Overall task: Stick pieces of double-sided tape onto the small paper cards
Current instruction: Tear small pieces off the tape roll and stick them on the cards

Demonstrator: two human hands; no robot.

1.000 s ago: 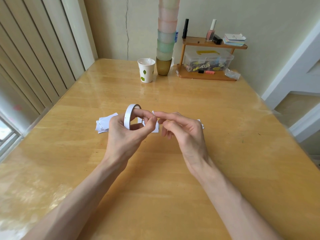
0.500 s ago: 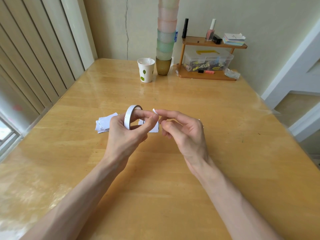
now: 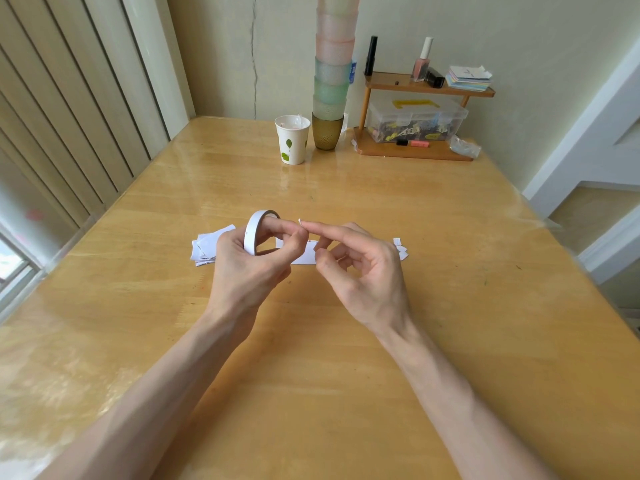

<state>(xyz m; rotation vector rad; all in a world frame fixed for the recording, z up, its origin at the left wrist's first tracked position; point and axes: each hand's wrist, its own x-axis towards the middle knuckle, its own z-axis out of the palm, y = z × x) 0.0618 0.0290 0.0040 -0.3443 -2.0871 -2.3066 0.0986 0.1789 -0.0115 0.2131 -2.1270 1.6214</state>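
Left hand (image 3: 242, 268) raised over the table (image 3: 450, 341), index finger hooked through the upright tape roll (image 3: 254, 233), gripping it. Right hand (image 3: 367, 268) points its index at the left thumb, remaining fingers curled; tape piece (image 3: 300, 221) between the tips, holder unclear; paper cards (image 3: 206, 247) lie beneath

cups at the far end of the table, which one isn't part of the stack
The white paper cup with green leaf prints, standing alone left of the stack; the others, amber, green and pink, are nested one atop another.

Left hand (image 3: 249, 268) grips tape roll (image 3: 251, 233); right hand (image 3: 367, 271) touches tape piece (image 3: 300, 221) with fingertip (image 3: 310, 226).
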